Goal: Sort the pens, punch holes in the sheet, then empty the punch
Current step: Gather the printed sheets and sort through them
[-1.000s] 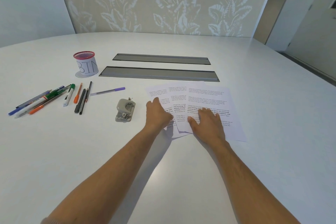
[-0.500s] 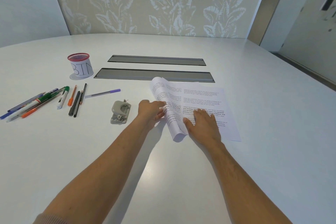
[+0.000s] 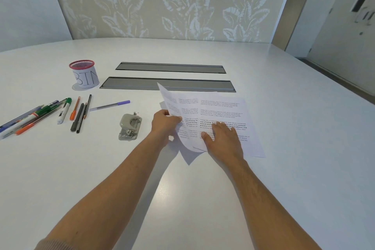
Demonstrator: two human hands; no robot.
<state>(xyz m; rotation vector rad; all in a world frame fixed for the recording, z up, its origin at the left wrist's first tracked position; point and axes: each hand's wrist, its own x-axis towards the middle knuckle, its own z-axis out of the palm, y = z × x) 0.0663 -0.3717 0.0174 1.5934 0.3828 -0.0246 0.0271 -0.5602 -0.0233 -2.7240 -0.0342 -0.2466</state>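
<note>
Hands at the centre of a white table: the left hand grips the left edge of the printed sheets, fingers curled round the paper so that this side is lifted and curls upward, its far corner rising over the nearer of two grey slots set in the tabletop. Right hand lies flat on the lower part of the same sheets, fingers straight and spread, pressing them to the table; the right side of the stack lies flat. Just to the left of the left hand, apart from it, sits the grey hole punch. Farther left, a purple-capped pen lies alone, angled toward the punch, and beyond it a loose group of pens fans out toward the table's left edge, including a white marker with a green cap, orange and dark ones. Behind the pens, a red mesh cup wrapped in paper lettered "BIN" stands near the left end of the nearer slot. Leaf-patterned wall covering rises behind the table.
</note>
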